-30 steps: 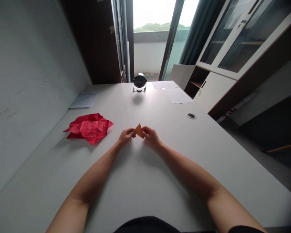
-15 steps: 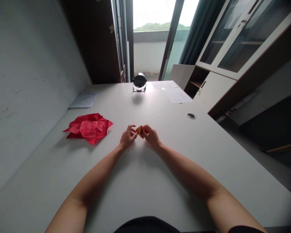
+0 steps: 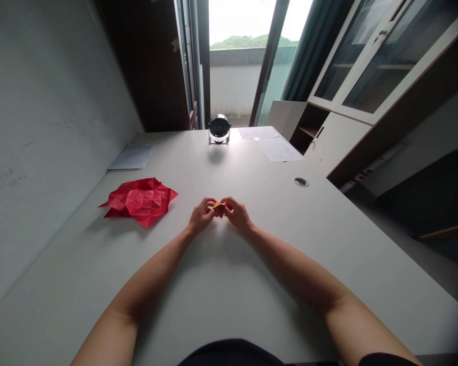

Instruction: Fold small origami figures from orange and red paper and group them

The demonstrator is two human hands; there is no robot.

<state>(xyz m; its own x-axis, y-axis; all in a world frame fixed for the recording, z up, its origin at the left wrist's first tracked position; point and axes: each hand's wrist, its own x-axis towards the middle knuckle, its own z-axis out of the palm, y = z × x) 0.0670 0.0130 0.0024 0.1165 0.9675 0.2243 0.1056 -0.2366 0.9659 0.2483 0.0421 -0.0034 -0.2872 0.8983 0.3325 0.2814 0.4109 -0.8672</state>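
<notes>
A small piece of folded orange paper is held just above the white table, between my two hands. My left hand pinches its left side with thumb and fingers. On the right side, my right hand grips it the same way. The paper's top looks spread out flat, with a point facing down toward me. My fingertips cover its side edges. To the left of my hands lies a crumpled, creased sheet of red paper, touched by neither hand.
A round black device on a silver stand is at the table's far edge. Printed sheets lie at the back right, another paper at the back left by the wall. A cable hole sits on the right.
The orange paper has turned and opened out between my fingers, from an upright folded shape to a wider one. My left fingers have closed onto its left side.
</notes>
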